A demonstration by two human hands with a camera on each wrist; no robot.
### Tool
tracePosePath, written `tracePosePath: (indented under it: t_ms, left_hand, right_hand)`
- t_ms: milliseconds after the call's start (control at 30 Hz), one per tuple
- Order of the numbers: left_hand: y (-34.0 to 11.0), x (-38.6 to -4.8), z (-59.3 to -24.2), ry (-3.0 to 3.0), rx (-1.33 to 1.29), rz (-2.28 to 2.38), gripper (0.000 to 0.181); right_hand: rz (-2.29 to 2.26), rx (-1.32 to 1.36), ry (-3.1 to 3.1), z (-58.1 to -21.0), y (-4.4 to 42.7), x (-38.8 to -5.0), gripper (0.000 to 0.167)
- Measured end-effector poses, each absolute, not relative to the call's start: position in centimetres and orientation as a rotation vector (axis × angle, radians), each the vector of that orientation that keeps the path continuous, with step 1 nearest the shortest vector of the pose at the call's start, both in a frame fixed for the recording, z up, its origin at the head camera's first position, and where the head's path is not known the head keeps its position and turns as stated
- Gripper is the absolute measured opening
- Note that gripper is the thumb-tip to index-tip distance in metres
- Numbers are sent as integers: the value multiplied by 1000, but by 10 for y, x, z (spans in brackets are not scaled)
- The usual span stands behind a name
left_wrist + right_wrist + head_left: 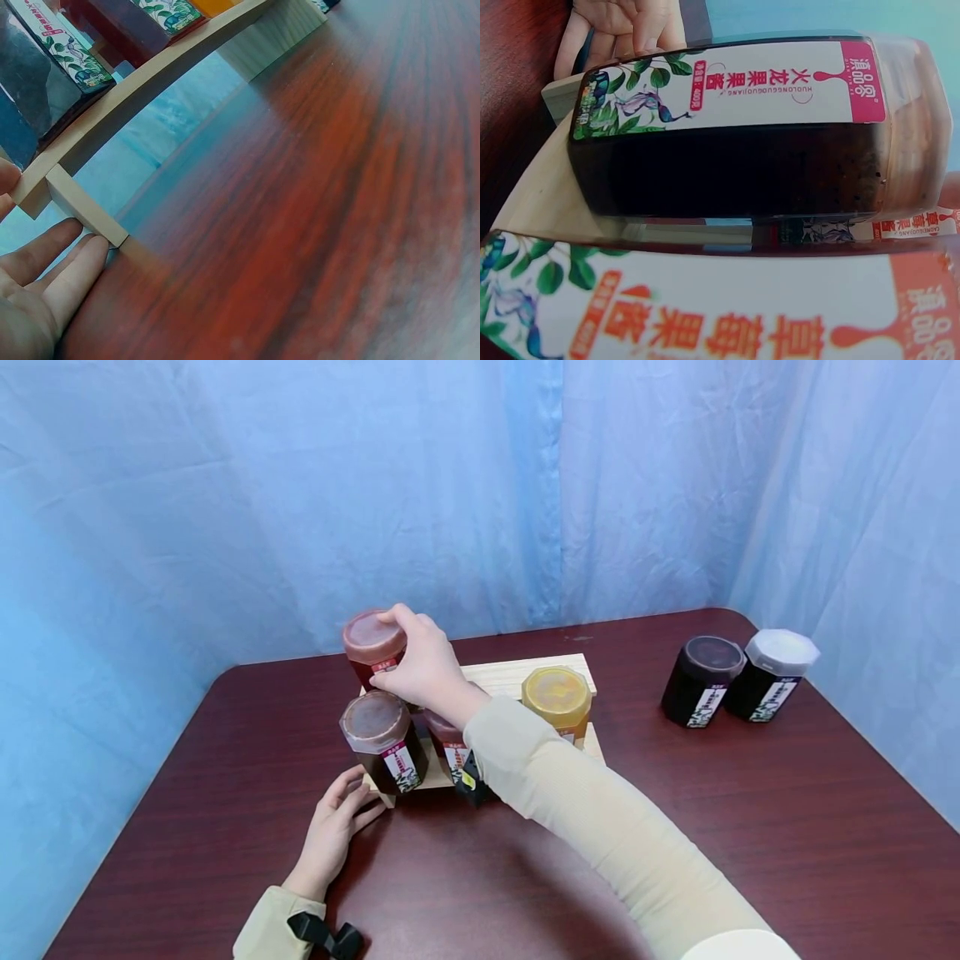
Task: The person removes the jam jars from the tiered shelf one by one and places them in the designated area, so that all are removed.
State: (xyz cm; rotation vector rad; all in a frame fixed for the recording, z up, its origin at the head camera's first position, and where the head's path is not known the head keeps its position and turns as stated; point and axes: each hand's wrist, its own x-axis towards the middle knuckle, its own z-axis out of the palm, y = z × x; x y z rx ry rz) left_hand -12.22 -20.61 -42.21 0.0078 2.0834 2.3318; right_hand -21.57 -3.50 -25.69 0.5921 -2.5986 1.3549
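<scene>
My right hand (426, 667) grips a red jar (372, 642) by its lid, at the rear left end of the wooden rack (510, 675). In front of it a dark jar with a magenta-topped label (384, 743) stands on the lower board, beside a red jar (452, 753) partly behind my right forearm. At the rack's front left corner is my left hand (330, 828); in the left wrist view its fingers (79, 262) touch the rack's wooden leg (86, 206). In the right wrist view the dark jar (727, 169) fills the middle.
A yellow-lidded jar (557, 700) stands at the rack's right end. Farther right on the table (750, 810) are two dark jars, one with a dark lid (701, 683) and one with a white lid (771, 677). Blue curtains (420, 485) hang behind the table.
</scene>
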Motion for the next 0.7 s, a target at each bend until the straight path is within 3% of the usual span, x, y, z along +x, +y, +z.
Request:
tracePosePath:
  t_ms: [700]
  left_hand:
    - [-206,-124,-422,2088,-22,2326,20]
  right_hand:
    - [1502,574,-2224,-257,-21,-210,67]
